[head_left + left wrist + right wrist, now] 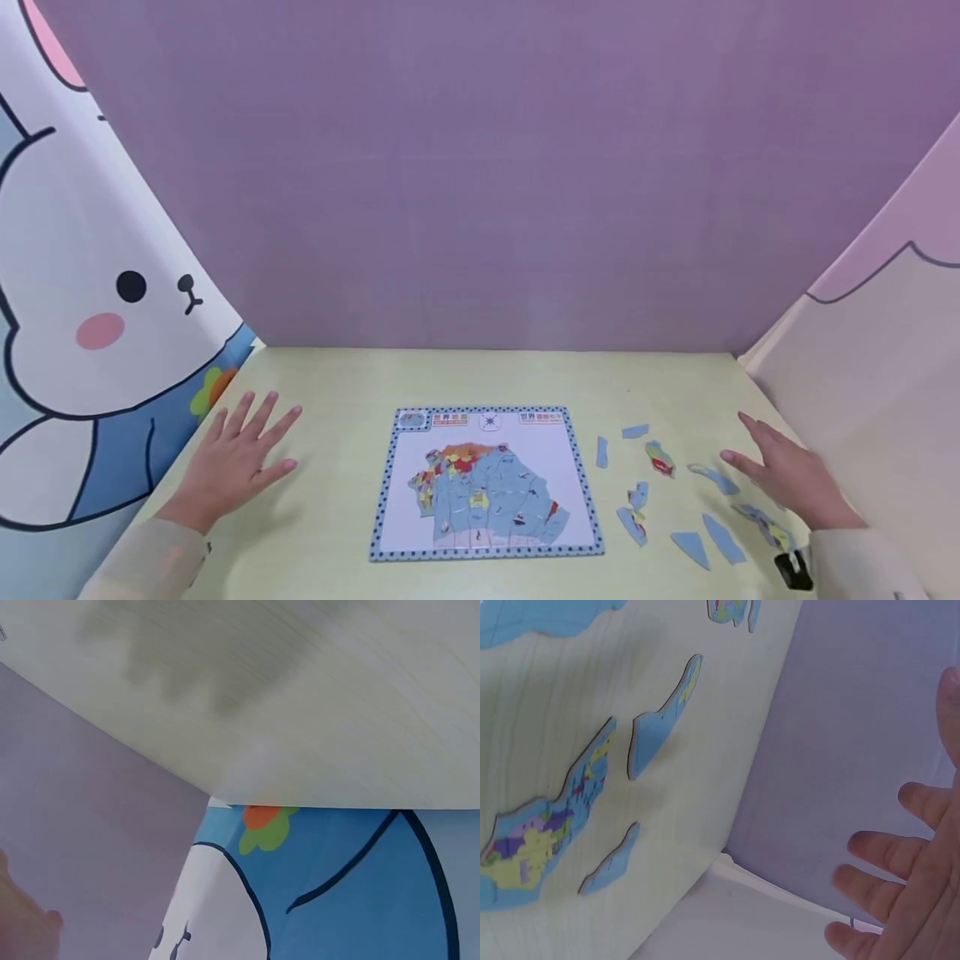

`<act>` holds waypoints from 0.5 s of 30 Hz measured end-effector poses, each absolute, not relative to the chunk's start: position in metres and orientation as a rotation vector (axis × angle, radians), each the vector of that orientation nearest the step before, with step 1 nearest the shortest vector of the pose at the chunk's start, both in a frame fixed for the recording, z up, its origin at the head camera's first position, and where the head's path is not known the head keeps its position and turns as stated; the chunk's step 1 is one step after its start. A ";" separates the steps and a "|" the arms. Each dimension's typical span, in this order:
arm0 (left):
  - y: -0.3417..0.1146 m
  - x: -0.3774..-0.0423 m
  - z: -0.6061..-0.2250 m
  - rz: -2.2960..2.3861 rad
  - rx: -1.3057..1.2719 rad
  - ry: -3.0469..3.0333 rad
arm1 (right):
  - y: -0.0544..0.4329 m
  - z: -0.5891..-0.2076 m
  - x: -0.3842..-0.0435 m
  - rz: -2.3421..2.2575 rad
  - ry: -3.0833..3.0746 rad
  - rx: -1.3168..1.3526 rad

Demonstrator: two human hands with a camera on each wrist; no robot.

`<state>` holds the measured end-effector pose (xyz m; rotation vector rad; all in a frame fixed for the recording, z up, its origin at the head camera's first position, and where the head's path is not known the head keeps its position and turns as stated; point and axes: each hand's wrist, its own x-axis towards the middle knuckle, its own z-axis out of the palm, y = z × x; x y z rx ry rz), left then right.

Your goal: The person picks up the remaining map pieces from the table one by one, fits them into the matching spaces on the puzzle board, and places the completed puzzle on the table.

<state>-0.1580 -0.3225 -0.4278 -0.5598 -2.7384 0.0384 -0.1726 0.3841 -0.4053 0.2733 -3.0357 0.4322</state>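
Observation:
My left hand [238,458] hovers over the left side of the table, fingers spread, holding nothing; in the left wrist view only a blurred bit of it [28,926] shows at the lower left. Over the right side is my right hand [798,483], fingers straight and thumb apart, holding nothing. Between them lies a white map-puzzle board [525,432] with a dotted blue border. Joined puzzle pieces [517,492], mostly blue, cover its middle. Nearest my right hand are a slim blue piece [716,478] and a long piece with coloured land [532,851].
Several loose pieces lie right of the board, among them a blue triangle [692,548], a red-and-green piece [660,458] and a small blue strip [602,452]. A purple panel [487,183] stands behind the table [322,400]. Printed cartoon panels flank both sides.

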 end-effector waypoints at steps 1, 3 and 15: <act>-0.321 -0.158 -0.427 0.036 -0.566 -2.742 | 0.383 -0.406 -0.173 0.490 -3.044 0.271; -0.318 -0.158 -0.427 0.020 -0.579 -2.751 | 0.380 -0.406 -0.176 0.595 -3.061 0.257; -0.296 -0.154 -0.433 -0.048 -0.646 -2.909 | 0.355 -0.415 -0.190 0.810 -3.112 0.230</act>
